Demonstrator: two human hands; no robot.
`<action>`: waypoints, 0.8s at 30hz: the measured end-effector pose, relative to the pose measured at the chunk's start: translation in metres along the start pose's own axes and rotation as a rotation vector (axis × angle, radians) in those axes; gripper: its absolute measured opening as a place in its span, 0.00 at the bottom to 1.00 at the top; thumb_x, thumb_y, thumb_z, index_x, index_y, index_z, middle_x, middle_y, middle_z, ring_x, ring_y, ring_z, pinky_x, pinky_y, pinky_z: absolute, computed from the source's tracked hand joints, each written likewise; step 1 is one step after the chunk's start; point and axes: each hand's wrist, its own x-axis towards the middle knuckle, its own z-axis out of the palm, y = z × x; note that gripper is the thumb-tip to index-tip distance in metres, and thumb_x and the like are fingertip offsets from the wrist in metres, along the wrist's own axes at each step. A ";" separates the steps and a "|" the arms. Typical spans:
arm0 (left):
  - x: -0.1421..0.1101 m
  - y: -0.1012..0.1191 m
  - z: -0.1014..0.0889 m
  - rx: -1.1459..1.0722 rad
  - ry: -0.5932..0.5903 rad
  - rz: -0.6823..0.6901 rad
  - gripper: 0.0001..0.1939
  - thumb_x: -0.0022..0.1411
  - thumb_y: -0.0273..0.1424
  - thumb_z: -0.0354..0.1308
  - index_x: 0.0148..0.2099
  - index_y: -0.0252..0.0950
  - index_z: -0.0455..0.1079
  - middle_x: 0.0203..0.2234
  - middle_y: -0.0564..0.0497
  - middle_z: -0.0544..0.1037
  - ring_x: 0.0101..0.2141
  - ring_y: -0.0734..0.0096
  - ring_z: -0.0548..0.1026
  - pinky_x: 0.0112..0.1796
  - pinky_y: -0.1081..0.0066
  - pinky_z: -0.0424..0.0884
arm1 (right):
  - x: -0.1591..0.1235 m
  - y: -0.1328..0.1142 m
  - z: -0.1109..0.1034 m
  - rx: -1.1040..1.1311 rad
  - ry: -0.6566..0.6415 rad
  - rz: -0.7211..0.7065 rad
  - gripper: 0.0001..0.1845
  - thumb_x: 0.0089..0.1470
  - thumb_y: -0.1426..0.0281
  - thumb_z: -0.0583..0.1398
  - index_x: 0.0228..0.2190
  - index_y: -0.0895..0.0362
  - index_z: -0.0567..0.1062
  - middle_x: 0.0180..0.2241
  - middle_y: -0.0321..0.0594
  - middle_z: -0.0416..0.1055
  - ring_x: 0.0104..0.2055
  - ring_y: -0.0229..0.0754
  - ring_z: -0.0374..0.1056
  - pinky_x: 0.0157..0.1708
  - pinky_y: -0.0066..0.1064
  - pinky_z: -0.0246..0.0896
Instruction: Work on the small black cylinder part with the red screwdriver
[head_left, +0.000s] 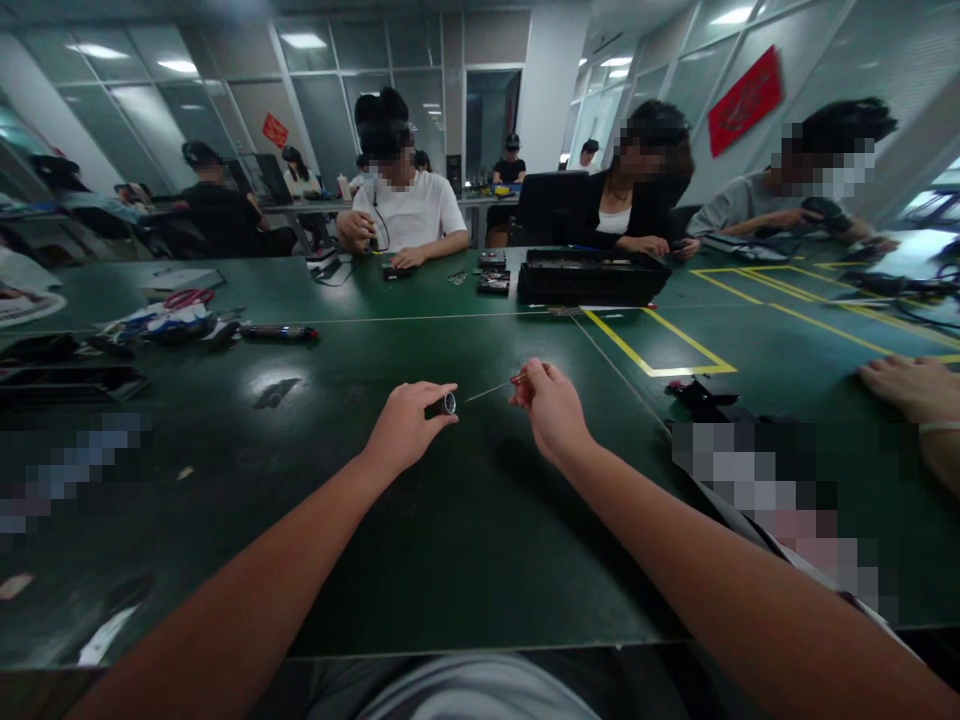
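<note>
Forearms [289,545] over bench [450,590], L hand [405,425] grips cylinder [445,405], rim facing tip of thin rod [489,393] pinched in R hand [556,408], gap btwn.

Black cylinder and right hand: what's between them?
In the head view, a thin metal shaft from the right hand points toward the black cylinder, leaving a gap.

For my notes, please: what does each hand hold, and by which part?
Left hand: dark cylinder, around its side. Right hand: thin rod, by its right end.
</note>
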 end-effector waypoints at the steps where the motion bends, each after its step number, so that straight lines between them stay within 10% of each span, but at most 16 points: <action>1: 0.000 0.000 0.001 -0.009 0.007 0.001 0.23 0.62 0.30 0.67 0.59 0.42 0.74 0.52 0.46 0.80 0.53 0.57 0.75 0.59 0.49 0.66 | -0.002 -0.001 0.001 -0.005 -0.017 -0.016 0.14 0.60 0.55 0.57 0.32 0.53 0.70 0.27 0.35 0.68 0.27 0.38 0.65 0.33 0.34 0.70; 24: -0.005 0.002 0.007 -0.097 -0.098 -0.055 0.27 0.62 0.38 0.66 0.63 0.46 0.71 0.47 0.49 0.82 0.45 0.56 0.78 0.50 0.56 0.72 | -0.023 -0.030 0.000 -0.473 -0.081 -0.311 0.20 0.59 0.51 0.62 0.26 0.54 0.72 0.20 0.33 0.69 0.23 0.38 0.64 0.25 0.32 0.57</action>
